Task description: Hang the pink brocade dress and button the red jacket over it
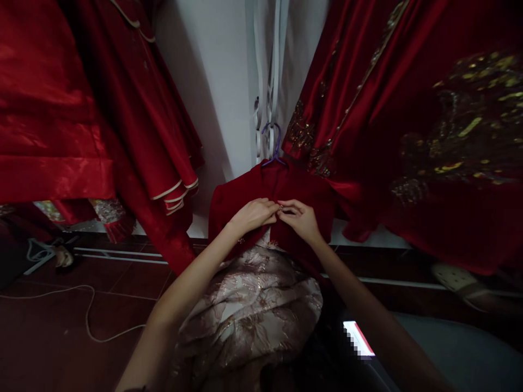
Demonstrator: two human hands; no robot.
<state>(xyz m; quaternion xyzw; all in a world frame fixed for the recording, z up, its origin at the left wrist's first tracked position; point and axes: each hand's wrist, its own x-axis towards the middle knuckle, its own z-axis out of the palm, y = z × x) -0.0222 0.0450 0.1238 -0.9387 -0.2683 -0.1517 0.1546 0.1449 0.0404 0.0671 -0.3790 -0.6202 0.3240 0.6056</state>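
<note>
A dark red jacket (232,198) hangs in front of me on a purple hanger (276,152), over a pale patterned dress or skirt (257,305) with a shiny floral weave. Both my hands meet at the jacket's front opening. My left hand (257,213) has its fingers pinched together at the left front edge. My right hand (299,218) pinches at the opposite edge, and a small shiny fastener (281,208) shows at its fingertips. What lies under the left fingertips is hidden. More small ornaments sit lower on the jacket front.
Red garments (49,125) hang at left, and red gowns with gold sequins (469,125) at right. White metal bars (122,256) run near the floor. A cable (90,310) lies on the tiles by a shoe (64,257). A lit screen (358,338) glows beneath my right forearm.
</note>
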